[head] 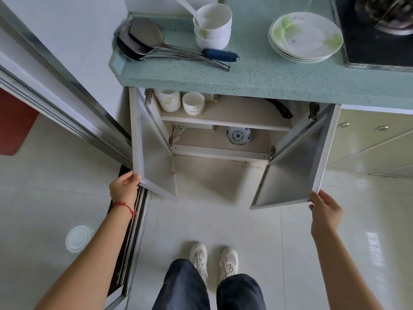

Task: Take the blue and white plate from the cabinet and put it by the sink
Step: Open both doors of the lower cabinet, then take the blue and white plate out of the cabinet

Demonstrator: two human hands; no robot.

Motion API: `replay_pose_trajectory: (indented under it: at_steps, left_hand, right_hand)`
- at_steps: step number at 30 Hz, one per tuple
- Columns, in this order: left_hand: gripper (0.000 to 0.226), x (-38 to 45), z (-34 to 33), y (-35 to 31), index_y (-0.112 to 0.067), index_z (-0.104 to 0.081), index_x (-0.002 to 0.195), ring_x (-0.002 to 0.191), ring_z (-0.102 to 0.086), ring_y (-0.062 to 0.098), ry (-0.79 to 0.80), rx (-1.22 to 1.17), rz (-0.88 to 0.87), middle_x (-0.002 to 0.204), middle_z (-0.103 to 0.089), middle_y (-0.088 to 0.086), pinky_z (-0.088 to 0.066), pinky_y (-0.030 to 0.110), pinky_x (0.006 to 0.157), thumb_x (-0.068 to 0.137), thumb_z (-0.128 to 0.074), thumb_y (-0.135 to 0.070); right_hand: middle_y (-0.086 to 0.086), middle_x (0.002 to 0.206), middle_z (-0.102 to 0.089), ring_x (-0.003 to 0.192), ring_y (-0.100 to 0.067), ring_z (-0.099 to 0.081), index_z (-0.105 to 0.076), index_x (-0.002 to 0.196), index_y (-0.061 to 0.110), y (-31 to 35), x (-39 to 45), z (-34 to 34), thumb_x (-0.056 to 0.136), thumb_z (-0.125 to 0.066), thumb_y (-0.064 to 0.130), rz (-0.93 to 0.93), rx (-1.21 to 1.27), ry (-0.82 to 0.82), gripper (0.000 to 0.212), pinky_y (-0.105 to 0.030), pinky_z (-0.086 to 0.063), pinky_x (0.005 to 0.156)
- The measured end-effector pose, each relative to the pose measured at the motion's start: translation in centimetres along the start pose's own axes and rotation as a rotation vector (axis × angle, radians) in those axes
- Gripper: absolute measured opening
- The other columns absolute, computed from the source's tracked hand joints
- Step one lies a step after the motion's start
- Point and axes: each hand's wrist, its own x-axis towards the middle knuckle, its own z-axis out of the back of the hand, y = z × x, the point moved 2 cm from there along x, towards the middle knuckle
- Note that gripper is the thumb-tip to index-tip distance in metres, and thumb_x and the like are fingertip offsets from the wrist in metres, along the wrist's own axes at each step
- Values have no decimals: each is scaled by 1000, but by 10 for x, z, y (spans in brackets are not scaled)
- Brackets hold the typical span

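The blue and white plate [238,135] lies on the lower shelf of the cabinet [225,125] under the green counter, with both doors swung wide. My left hand [124,187] grips the bottom corner of the left door [154,157]. My right hand [325,212] touches the bottom corner of the right door [295,166], fingers around its edge. Both hands are well in front of the plate, which sits alone on its shelf. No sink is in view.
White cups [193,103] and a black handle [280,108] rest on the upper shelf. On the counter [268,74] lie ladles [143,41], stacked bowls [212,25] and stacked plates [306,36]; a stove [380,41] stands right. A sliding door frame [67,104] runs along the left.
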Motion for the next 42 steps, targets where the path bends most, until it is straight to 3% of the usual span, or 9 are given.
replay_pose_trajectory:
  at_steps: [3, 7, 9, 11, 15, 17, 20, 27, 42]
  left_hand:
    - [28, -3, 1, 1, -2, -60, 112, 95, -62, 31, -40, 88, -13, 105, -67, 12, -50, 43, 90, 84, -60, -6]
    - [33, -24, -1, -7, 3, -56, 115, 104, -57, 41, -94, 281, -154, 116, -58, 29, -49, 51, 90, 83, -59, -1]
    - [35, -42, -6, -11, 6, -56, 114, 109, -52, 44, -73, 381, -315, 118, -56, 31, -47, 54, 91, 79, -63, 1]
    - [37, -61, -15, -12, 8, -55, 113, 113, -51, 45, 12, 447, -420, 120, -55, 33, -44, 55, 93, 79, -64, 0]
    - [40, -90, -37, -9, 7, -55, 115, 118, -49, 43, 238, 627, -573, 123, -55, 30, -41, 55, 98, 79, -66, -5]
    - [42, -97, -49, -10, 4, -52, 119, 122, -47, 40, 315, 738, -658, 127, -54, 27, -39, 54, 101, 82, -64, -10]
    - [45, -101, -68, -12, -1, -46, 127, 130, -39, 33, 404, 871, -713, 137, -47, 19, -32, 51, 107, 87, -57, -19]
    - [45, -90, -129, -24, 1, -55, 118, 119, -51, 39, 438, 1001, -787, 125, -58, 23, -40, 56, 97, 79, -67, -17]
    - [49, 4, -295, 29, -7, -41, 130, 132, -36, 30, 553, 1054, -770, 140, -45, 14, -29, 47, 109, 89, -50, -31]
  right_hand:
    - [-4, 76, -61, 49, -2, -54, -67, 99, 11, 0, 1, 10, 78, -64, 12, 22, -39, -41, 22, -15, -47, 53]
    - [-8, 83, -61, 75, -23, -55, -64, 101, 9, 0, -6, 20, 78, -61, 17, 5, -101, -102, 24, -26, -48, 70]
    - [-14, 101, -62, 95, -33, -58, -55, 115, 7, -3, -20, 21, 80, -60, 18, -17, -160, -129, 37, -38, -46, 87]
    - [-18, 123, -56, 112, -34, -53, -41, 129, 4, -4, -42, 19, 84, -59, 16, -14, -214, -165, 50, -40, -39, 96]
    - [-18, 126, -53, 98, -29, -56, -44, 127, 5, -10, -79, -3, 87, -57, 14, 117, -307, -9, 42, -22, -35, 80]
    - [-16, 123, -54, 94, -26, -54, -45, 126, 8, -11, -86, -15, 88, -55, 17, 194, -400, 101, 40, -25, -35, 79]
    - [-14, 132, -49, 115, -30, -50, -43, 128, 7, -9, -86, -27, 90, -53, 20, 333, -591, 220, 41, -37, -41, 92]
    - [-10, 141, -42, 127, -28, -40, -38, 133, 10, 2, -32, -53, 92, -47, 26, 448, -899, 408, 45, -41, -36, 103]
    - [-13, 140, -44, 129, -29, -37, -38, 133, 5, -56, 120, -149, 93, -47, 23, 471, -963, 499, 45, -38, -29, 106]
